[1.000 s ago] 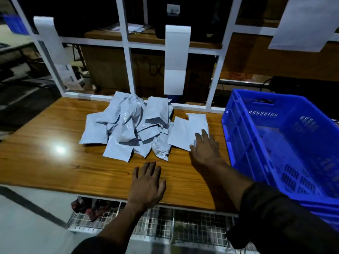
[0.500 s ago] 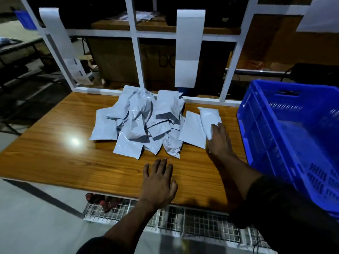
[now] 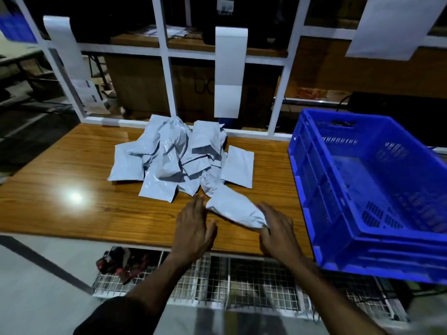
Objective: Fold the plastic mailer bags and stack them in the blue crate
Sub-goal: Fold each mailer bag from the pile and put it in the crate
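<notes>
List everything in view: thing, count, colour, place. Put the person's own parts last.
mailer held: one, pale grey, on the table near the front edge, apart from the pile
mailer pile: one heap, count unclear, pale grey, middle of the table towards the back
blue crate: one, blue, right end of the table, nothing visible inside
table: one, brown wood
frame: one, white, behind the table
paper sheets: several, white, hanging on the frame
wire shelf: one, white, under the table's front edge
left hand: one, fingers straight, beside the held mailer
right hand: one, grips the held mailer's near end
</notes>
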`<state>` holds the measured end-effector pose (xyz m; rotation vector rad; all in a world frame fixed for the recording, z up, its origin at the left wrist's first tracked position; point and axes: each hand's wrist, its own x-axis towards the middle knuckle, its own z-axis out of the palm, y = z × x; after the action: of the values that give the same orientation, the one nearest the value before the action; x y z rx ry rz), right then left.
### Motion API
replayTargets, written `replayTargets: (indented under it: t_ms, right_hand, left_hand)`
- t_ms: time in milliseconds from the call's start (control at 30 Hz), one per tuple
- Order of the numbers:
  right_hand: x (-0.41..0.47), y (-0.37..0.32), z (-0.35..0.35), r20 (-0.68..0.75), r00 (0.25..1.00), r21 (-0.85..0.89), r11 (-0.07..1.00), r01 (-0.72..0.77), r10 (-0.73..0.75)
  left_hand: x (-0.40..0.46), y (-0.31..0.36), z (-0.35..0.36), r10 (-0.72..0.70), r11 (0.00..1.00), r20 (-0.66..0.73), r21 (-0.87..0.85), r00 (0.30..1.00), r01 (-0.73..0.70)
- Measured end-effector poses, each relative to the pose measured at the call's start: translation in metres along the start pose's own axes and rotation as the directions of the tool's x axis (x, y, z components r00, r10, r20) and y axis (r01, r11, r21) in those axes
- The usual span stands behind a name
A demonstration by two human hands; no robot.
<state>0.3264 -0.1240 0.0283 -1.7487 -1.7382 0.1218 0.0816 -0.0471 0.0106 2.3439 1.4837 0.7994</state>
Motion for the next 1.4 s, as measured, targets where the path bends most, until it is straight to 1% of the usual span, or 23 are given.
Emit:
replayTargets:
  t_ms: [33,67,100,167,233,300,367,433,467,500,533,600,667,733,767,833,900,967,1033,1100,1167,1233,1400]
  right_hand:
    - [-0.003,0.005,-0.004,0.057,0.997,-0.013,0.999,0.049,-0.048]
    - [-0.004,0.009,-0.008,0.102,0.991,-0.015,0.996,0.087,-0.085]
    - [-0.003,0.011,-0.011,0.142,0.984,-0.009,0.994,0.109,-0.107]
    - [0.004,0.014,-0.015,0.216,0.968,0.007,0.991,0.130,-0.129]
    - [0.014,0.013,-0.020,0.266,0.953,0.046,0.990,0.137,-0.144]
    - [0.019,0.012,-0.027,0.284,0.945,0.105,0.985,0.137,-0.161]
    - [0.019,0.013,-0.033,0.318,0.923,0.180,0.970,0.165,-0.216]
    - [0.017,0.018,-0.034,0.351,0.898,0.200,0.958,0.204,-0.264]
    - [0.018,0.020,-0.032,0.363,0.894,0.185,0.961,0.206,-0.262]
    - [0.020,0.021,-0.031,0.386,0.894,0.152,0.972,0.182,-0.227]
    - [0.020,0.019,-0.030,0.423,0.891,0.107,0.985,0.132,-0.165]
    - [0.022,0.006,-0.032,0.497,0.867,0.009,0.999,0.051,-0.048]
    - [0.025,-0.012,-0.031,0.460,0.887,-0.048,0.995,0.086,-0.054]
    - [0.029,-0.026,-0.024,0.387,0.915,-0.098,0.981,0.165,-0.115]
    - [0.030,-0.030,-0.019,0.383,0.914,-0.125,0.973,0.193,-0.132]
    - [0.029,-0.029,-0.007,0.437,0.892,-0.181,0.961,0.211,-0.114]
    - [0.024,-0.022,0.003,0.504,0.862,-0.237,0.952,0.195,-0.052]
    - [0.017,-0.018,0.010,0.482,0.876,-0.299,0.934,0.196,-0.029]
    - [0.014,-0.017,0.013,0.444,0.895,-0.365,0.904,0.222,-0.041]
    - [0.014,-0.016,0.016,0.393,0.917,-0.394,0.888,0.239,-0.073]
    - [0.015,-0.017,0.016,0.376,0.922,-0.399,0.883,0.247,-0.088]
    - [0.018,-0.016,0.016,0.359,0.927,-0.407,0.875,0.262,-0.110]
    - [0.019,-0.014,0.020,0.395,0.914,-0.422,0.866,0.270,-0.093]
  left_hand:
    - [-0.002,0.001,-0.004,-0.018,0.999,-0.055,-0.044,0.998,0.016]
    - [-0.004,0.002,-0.007,-0.026,0.998,-0.094,-0.051,0.995,0.021]
    - [-0.005,0.005,-0.010,-0.009,1.000,-0.117,-0.026,0.993,0.006]
    - [-0.005,0.017,-0.013,0.084,0.996,-0.124,0.054,0.989,-0.077]
    - [-0.002,0.032,-0.015,0.152,0.983,-0.103,0.123,0.983,-0.139]
    - [0.002,0.045,-0.016,0.166,0.973,-0.066,0.173,0.984,-0.153]
    - [0.004,0.049,-0.017,0.196,0.957,-0.025,0.223,0.980,-0.185]
    - [0.000,0.047,-0.013,0.202,0.940,0.060,0.266,0.978,-0.211]
    - [-0.002,0.044,-0.009,0.187,0.934,0.116,0.287,0.976,-0.213]
    - [-0.006,0.040,-0.004,0.161,0.929,0.171,0.307,0.972,-0.208]
    - [-0.009,0.036,0.000,0.129,0.925,0.214,0.327,0.968,-0.195]
    - [-0.010,0.033,0.006,0.075,0.915,0.248,0.368,0.966,-0.166]
    - [-0.009,0.035,0.009,0.067,0.903,0.235,0.400,0.970,-0.159]
    - [-0.005,0.037,0.012,0.126,0.886,0.218,0.414,0.968,-0.208]
    - [-0.004,0.037,0.014,0.172,0.873,0.214,0.420,0.962,-0.249]
    - [-0.001,0.032,0.016,0.248,0.844,0.214,0.431,0.945,-0.319]
    - [0.003,0.029,0.016,0.286,0.831,0.226,0.426,0.931,-0.359]
    - [0.005,0.030,0.018,0.319,0.822,0.241,0.411,0.917,-0.394]
    - [0.005,0.035,0.020,0.297,0.841,0.263,0.382,0.918,-0.382]
    - [0.001,0.040,0.024,0.229,0.891,0.256,0.334,0.939,-0.308]
    - [-0.003,0.040,0.028,0.164,0.920,0.241,0.313,0.956,-0.237]
    - [-0.004,0.040,0.030,0.139,0.927,0.232,0.311,0.963,-0.209]
    - [-0.005,0.044,0.029,0.119,0.922,0.239,0.332,0.964,-0.197]
